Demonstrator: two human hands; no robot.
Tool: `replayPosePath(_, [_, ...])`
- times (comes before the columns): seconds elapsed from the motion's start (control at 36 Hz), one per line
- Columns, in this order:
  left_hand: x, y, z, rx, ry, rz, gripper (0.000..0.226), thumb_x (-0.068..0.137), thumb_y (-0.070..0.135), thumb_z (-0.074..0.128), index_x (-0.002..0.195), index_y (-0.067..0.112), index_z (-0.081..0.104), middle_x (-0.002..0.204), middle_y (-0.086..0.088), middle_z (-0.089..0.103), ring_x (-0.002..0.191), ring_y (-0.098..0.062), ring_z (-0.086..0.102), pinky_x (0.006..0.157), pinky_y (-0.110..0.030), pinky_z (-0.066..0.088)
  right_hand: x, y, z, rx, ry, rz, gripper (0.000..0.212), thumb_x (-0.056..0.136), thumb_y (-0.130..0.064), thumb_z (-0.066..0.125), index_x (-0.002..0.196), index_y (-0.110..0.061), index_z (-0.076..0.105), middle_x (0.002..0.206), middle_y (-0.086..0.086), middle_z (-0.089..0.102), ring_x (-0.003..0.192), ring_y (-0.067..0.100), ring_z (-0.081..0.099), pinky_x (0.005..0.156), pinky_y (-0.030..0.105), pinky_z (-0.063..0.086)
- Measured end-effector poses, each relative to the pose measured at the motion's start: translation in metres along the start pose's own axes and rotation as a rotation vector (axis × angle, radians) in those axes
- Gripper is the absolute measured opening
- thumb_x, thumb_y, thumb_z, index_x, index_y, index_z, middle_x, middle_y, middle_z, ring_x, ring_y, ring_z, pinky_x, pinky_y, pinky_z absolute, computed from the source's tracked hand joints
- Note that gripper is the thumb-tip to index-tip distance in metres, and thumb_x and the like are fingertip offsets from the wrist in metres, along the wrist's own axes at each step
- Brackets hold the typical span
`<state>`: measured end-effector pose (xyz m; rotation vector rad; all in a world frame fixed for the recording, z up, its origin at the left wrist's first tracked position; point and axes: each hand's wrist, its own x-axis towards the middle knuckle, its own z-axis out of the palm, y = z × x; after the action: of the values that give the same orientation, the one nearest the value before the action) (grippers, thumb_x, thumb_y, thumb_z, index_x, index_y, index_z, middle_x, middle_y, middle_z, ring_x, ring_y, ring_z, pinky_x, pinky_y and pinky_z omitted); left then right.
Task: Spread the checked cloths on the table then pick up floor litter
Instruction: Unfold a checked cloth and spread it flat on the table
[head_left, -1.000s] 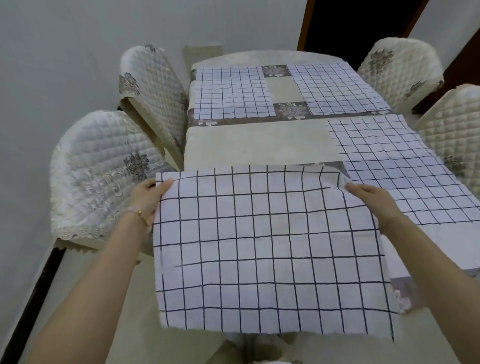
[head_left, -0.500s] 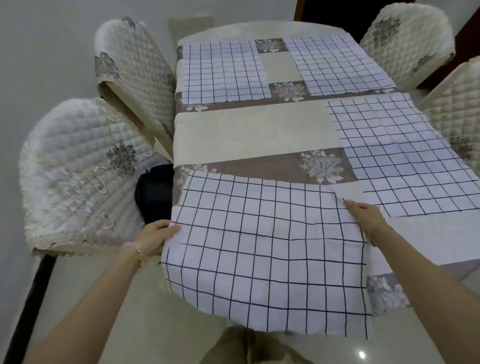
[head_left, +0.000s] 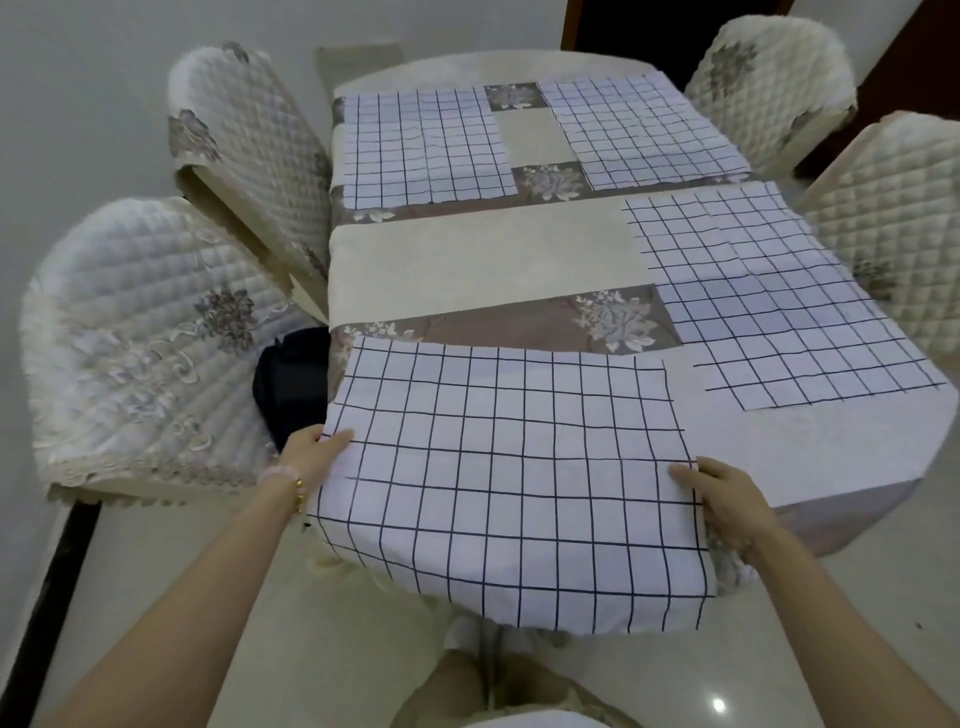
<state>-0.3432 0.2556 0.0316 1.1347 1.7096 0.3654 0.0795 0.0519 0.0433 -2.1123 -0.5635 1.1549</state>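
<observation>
The person's left hand (head_left: 317, 457) pinches the left edge of the near checked cloth (head_left: 509, 478), thumb on top. The right hand (head_left: 722, 501) grasps its right edge in the same way, fingers curled at the hem. The far part of this cloth lies flat on the table (head_left: 467, 265), and the near part hangs over the table's front edge. Three more checked cloths lie flat on the table: one far left (head_left: 421, 145), one far right (head_left: 639, 130) and one along the right side (head_left: 769, 296). Quilted chairs (head_left: 140, 353) stand at both sides, and a dark bag (head_left: 291, 384) sits just beside the table's left edge.
</observation>
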Motion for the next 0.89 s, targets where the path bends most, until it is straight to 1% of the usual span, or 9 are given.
replayPosePath(0.14, [-0.009,-0.009,0.006,-0.011,0.083,0.048,0.054,0.089,0.035,0.058,0.125,-0.004,0.052,0.131,-0.025,0.052,0.119,-0.041,0.051,0.103,-0.054,0.040,-0.019,-0.005,0.007,-0.076,0.087,-0.116,0.064,0.082,-0.037,0.065,0.105,0.019,0.048,0.102,0.044,0.051,0.090,0.055,0.054,0.077,0.060,0.047])
replayPosePath(0.19, [-0.027,-0.006,0.005,-0.054,0.133,0.077,0.034,0.091,0.028,0.057,0.098,-0.006,0.059,0.118,-0.036,0.048,0.091,-0.038,0.057,0.087,-0.047,0.045,-0.024,-0.006,0.008,-0.058,0.091,-0.142,0.069,0.076,-0.044,0.066,0.099,0.019,0.048,0.074,0.034,0.048,0.064,0.042,0.051,0.058,0.045,0.046])
replayPosePath(0.22, [-0.035,-0.005,0.004,-0.063,0.145,0.099,0.026,0.092,0.024,0.056,0.079,0.002,0.053,0.079,-0.024,0.047,0.072,-0.030,0.048,0.070,-0.038,0.038,-0.030,-0.010,0.009,-0.046,0.086,-0.163,0.066,0.077,-0.042,0.066,0.097,0.019,0.048,0.069,0.030,0.042,0.058,0.038,0.046,0.055,0.041,0.043])
replayPosePath(0.25, [-0.041,-0.007,0.002,-0.072,0.166,0.133,0.024,0.092,0.023,0.055,0.073,0.010,0.046,0.081,-0.005,0.034,0.066,-0.023,0.037,0.062,-0.035,0.027,-0.032,-0.012,0.010,-0.041,0.085,-0.182,0.060,0.082,-0.036,0.065,0.097,0.019,0.048,0.070,0.031,0.040,0.061,0.042,0.042,0.057,0.043,0.043])
replayPosePath(0.39, [-0.088,-0.017,-0.018,-0.186,0.277,0.230,0.014,0.091,0.020,0.056,0.086,0.008,0.061,0.075,-0.006,0.055,0.068,-0.019,0.049,0.060,-0.030,0.036,-0.041,-0.032,0.018,0.045,0.041,-0.273,0.033,0.088,-0.026,0.061,0.071,-0.001,0.048,0.071,0.012,0.038,0.071,0.024,0.035,0.063,0.032,0.029])
replayPosePath(0.61, [-0.167,-0.079,-0.058,-0.445,0.511,0.192,0.014,0.093,0.017,0.053,0.087,0.020,0.065,0.063,0.018,0.068,0.056,0.008,0.061,0.055,-0.017,0.046,-0.051,-0.082,0.073,0.127,-0.146,-0.456,0.038,0.089,-0.020,0.060,0.093,0.016,0.050,0.083,0.009,0.048,0.079,0.021,0.042,0.073,0.036,0.034])
replayPosePath(0.69, [-0.199,-0.107,-0.071,-0.484,0.619,0.169,0.015,0.093,0.019,0.053,0.088,0.010,0.063,0.058,0.011,0.063,0.058,-0.001,0.055,0.048,-0.017,0.042,-0.066,-0.096,0.106,0.091,-0.216,-0.490,0.033,0.089,-0.019,0.058,0.089,0.013,0.053,0.082,0.012,0.050,0.078,0.022,0.046,0.069,0.034,0.038])
replayPosePath(0.81, [-0.231,-0.162,-0.083,-0.545,0.719,0.060,0.034,0.088,0.033,0.058,0.098,0.000,0.061,0.085,-0.028,0.052,0.075,-0.019,0.052,0.059,-0.029,0.042,-0.090,-0.105,0.158,0.012,-0.358,-0.532,0.032,0.091,-0.019,0.056,0.092,0.013,0.054,0.082,0.013,0.052,0.079,0.022,0.048,0.072,0.034,0.042])
replayPosePath(0.89, [-0.252,-0.201,-0.089,-0.580,0.771,-0.033,0.048,0.081,0.041,0.061,0.100,-0.002,0.060,0.094,-0.026,0.059,0.091,-0.038,0.057,0.078,-0.044,0.047,-0.106,-0.103,0.194,-0.058,-0.435,-0.530,0.032,0.091,-0.018,0.056,0.087,0.014,0.051,0.078,0.012,0.048,0.075,0.022,0.045,0.072,0.037,0.041])
